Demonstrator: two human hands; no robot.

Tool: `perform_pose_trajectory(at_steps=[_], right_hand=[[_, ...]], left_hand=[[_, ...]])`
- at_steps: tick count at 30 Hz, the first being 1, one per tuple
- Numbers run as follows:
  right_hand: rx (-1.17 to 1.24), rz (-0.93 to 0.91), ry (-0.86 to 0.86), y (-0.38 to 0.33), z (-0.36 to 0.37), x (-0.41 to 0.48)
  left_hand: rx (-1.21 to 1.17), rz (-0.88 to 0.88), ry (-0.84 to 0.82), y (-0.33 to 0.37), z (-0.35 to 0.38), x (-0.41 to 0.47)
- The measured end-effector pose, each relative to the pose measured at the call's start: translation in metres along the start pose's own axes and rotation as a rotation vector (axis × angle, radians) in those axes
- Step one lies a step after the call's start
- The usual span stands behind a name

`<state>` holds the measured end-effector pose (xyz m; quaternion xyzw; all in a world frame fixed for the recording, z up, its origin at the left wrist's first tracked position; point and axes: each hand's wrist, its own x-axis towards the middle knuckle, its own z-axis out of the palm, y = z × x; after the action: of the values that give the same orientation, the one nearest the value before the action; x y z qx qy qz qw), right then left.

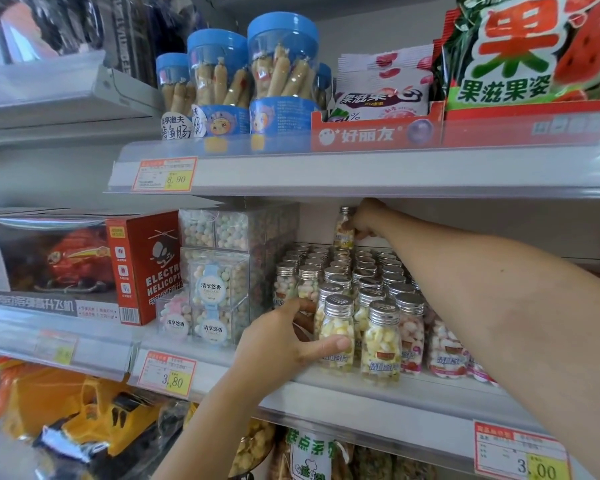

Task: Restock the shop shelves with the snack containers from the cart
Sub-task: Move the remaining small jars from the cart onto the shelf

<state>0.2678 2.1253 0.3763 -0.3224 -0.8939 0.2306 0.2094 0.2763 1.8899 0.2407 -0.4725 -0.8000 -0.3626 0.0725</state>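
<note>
r hand (366,220) is up in the ctr of the frame, arm coming in from the lower right, reaching to the back of the middle shelf (361,393) just under the shelf above. its fingers are curled round a raised bottle (343,228), a small clear candy bottle w/ yellowish sweets. that bottle sits higher than the rows of silver-capped candy bottles (364,271) and is at the back wall. can't tell if its base touches the caps below.

l hand (281,344) is lower ctr, arm coming up from the bottom edge. it grips the front bottle (336,336), yellow-and-white sweets inside, silver cap. the thumb lies across the bottle's front and the fingers wrap behind it, btwn it and the next row. this bottle stands upright at the shelf's front edge, touching its neighbour to the right.

so both hands are closed on bottles: one at the back of the block, one at the front left corner.

left of the bottles are stacked clear candy cubes (219,282), then a red helicopter toy box (142,265). a 3.80 price tag (167,374) hangs on the rail, lower left of the l hand. blue-lidded sausage jars (281,71) stand on the shelf above, upper ctr.
</note>
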Motion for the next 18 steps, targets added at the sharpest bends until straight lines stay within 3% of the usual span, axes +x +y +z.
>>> perform_pose_trajectory(at_steps=[5, 10, 18], right_hand=[[0.005, -0.02, 0.033, 0.004, 0.001, -0.005], [-0.154, -0.091, 0.053, 0.002, -0.007, -0.028], [-0.453, -0.288, -0.121, -0.007, -0.041, -0.123]], left_hand=[[-0.013, 0.012, 0.005, -0.001, 0.0, 0.0], [-0.04, 0.004, 0.002, 0.001, -0.001, 0.001], [-0.159, -0.022, -0.031, 0.007, -0.005, -0.002]])
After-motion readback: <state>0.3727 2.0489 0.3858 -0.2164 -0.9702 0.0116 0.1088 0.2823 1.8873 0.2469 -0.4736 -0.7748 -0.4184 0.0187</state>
